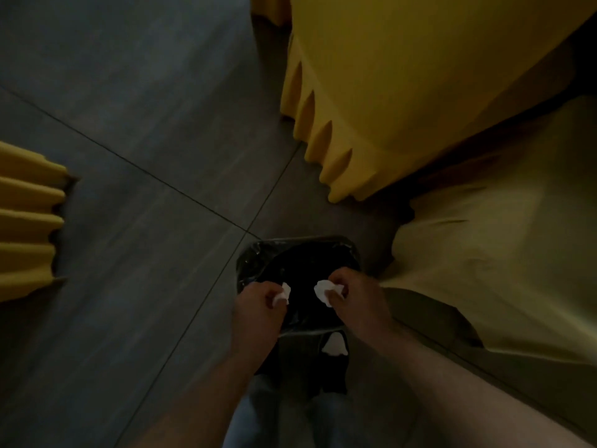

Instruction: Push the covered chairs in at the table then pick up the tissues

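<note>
I look straight down at a small bin (258, 250) lined with a black bag, standing on the dark floor at my feet. My left hand (258, 305) is closed on a crumpled white tissue (283, 293) over the bin's left side. Over the right side, my right hand (353, 297) grips a second white tissue (324, 291). A chair in a yellow pleated cover (403, 92) stands beyond the bin at the upper right. The table's paler yellow cloth (500, 253) hangs at the right.
Another yellow pleated cover (29, 221) shows at the left edge. Grey floor tiles (145, 108) fill the left and top. A small white patch (334, 345) shows below the bin's near rim. My jeans are at the bottom.
</note>
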